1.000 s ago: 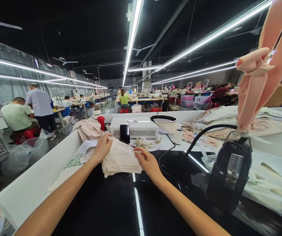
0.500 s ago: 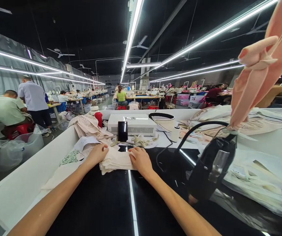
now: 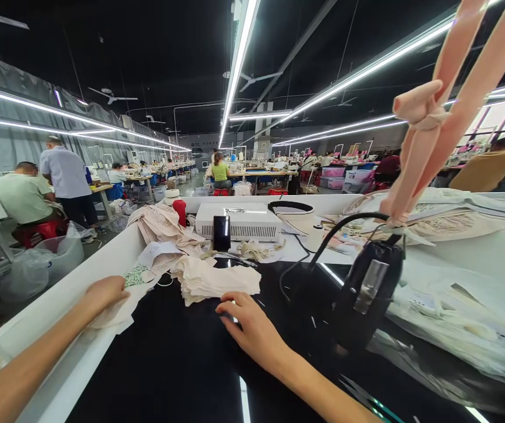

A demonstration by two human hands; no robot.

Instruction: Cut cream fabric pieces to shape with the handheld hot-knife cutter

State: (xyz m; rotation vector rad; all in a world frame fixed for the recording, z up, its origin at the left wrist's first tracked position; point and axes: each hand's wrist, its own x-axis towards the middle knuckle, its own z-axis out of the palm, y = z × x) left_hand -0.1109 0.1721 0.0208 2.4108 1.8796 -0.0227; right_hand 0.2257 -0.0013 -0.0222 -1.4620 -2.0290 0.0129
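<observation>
A layered stack of cream fabric pieces (image 3: 211, 281) lies on the black tabletop (image 3: 182, 364). My right hand (image 3: 248, 329) hovers just in front of the stack, fingers apart and holding nothing. At the left side of the table, my left hand (image 3: 106, 292) is closed with its fingers curled down on a cream fabric piece (image 3: 118, 317); the fingertips are partly hidden. Beside that hand sits a bundle of pale green cord (image 3: 135, 275).
A white box (image 3: 238, 223) stands at the back with a phone (image 3: 221, 233) leaning in front. Draped beige fabric (image 3: 158, 222) is at back left. To the right, a black device (image 3: 371, 288) hangs from pink straps (image 3: 420, 147). Scissors (image 3: 367, 399) lie at lower right.
Both hands have come off the cream stack, which stays on the tabletop. My left hand moved left to the fabric at the side; my right hand drew back toward me and opened.
</observation>
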